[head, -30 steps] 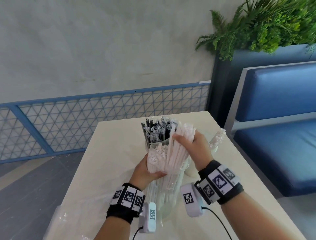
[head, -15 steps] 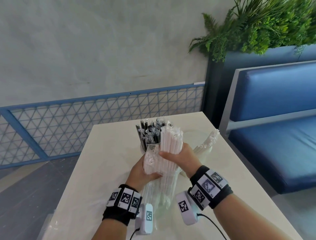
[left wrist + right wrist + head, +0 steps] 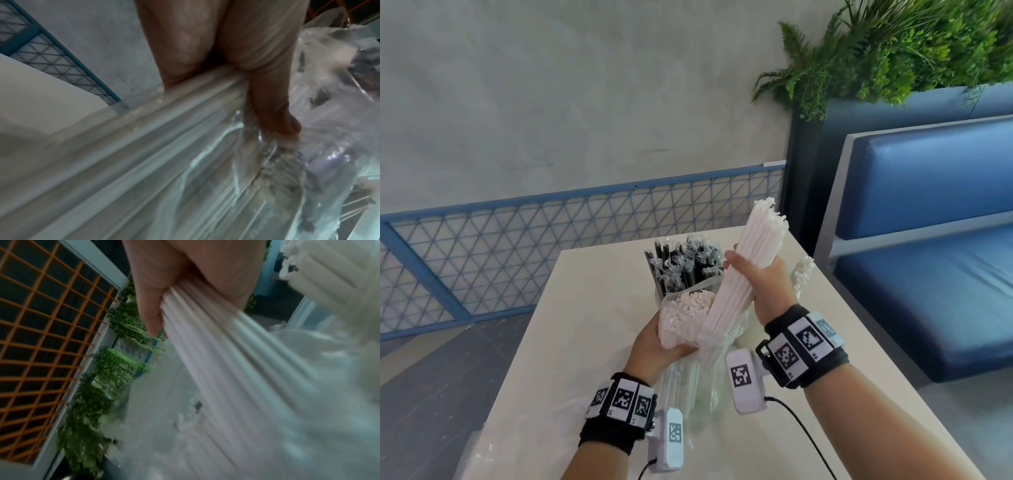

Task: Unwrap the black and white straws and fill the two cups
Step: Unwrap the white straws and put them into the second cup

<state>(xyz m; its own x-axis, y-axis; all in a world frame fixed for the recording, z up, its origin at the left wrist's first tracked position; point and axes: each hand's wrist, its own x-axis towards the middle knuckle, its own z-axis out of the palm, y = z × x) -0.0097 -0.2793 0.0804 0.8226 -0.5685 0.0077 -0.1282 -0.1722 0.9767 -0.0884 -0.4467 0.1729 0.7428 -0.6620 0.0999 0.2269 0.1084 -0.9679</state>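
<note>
— What are the fingers doing?

— The right hand (image 3: 760,274) is wrapped around a bundle of white straws (image 3: 743,274), thumb on the near side, fingers curled behind; the wrist view shows the thumb (image 3: 152,305) pressed against the ribbed stalks. The left hand (image 3: 657,346) cups the clear plastic bag (image 3: 681,315) of remaining white straws, fingers curled under it.

— Which way does the bundle point?

— Long axis tilted, top end up and to the right, lower end down inside the bag's mouth, above the cream table (image 3: 585,325).

— And the rest?

— Black straws (image 3: 681,267), each in crinkly clear film, stand upright just behind; their cup is hidden. More white straws (image 3: 803,274) lean to the right.
</note>
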